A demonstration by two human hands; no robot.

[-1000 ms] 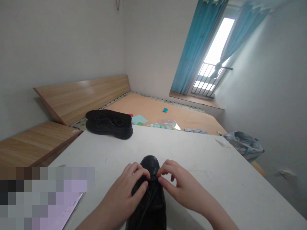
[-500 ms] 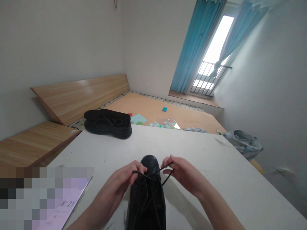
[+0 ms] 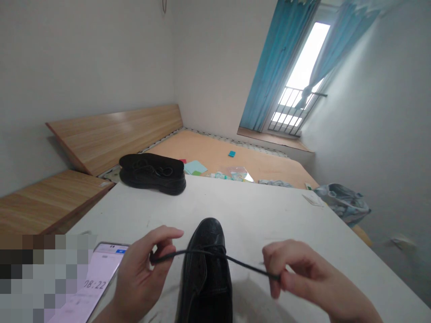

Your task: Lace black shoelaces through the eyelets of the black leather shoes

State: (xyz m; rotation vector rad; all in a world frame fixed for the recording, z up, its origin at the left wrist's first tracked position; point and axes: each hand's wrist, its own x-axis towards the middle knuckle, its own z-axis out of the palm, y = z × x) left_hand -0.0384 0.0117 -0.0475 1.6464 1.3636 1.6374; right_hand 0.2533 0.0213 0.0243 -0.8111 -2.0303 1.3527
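Observation:
A black leather shoe [image 3: 207, 278] stands on the white table [image 3: 276, 215] right in front of me, toe pointing away. Its black lace [image 3: 242, 264] runs across the shoe and is stretched out to both sides. My left hand [image 3: 143, 273] pinches the left end of the lace beside the shoe. My right hand [image 3: 303, 276] pinches the right end, pulled well out to the right. Both hands are closed on the lace.
A second black shoe [image 3: 153, 172] lies at the table's far left corner. A phone [image 3: 90, 282] showing a timer lies at my left. Beyond the table are wooden boards [image 3: 114, 134], a bed base with scattered small items, and a bag [image 3: 343, 204] at right.
My hands, close together over the shoe's toe a second ago, have pulled apart to either side, drawing the lace tight across the shoe.

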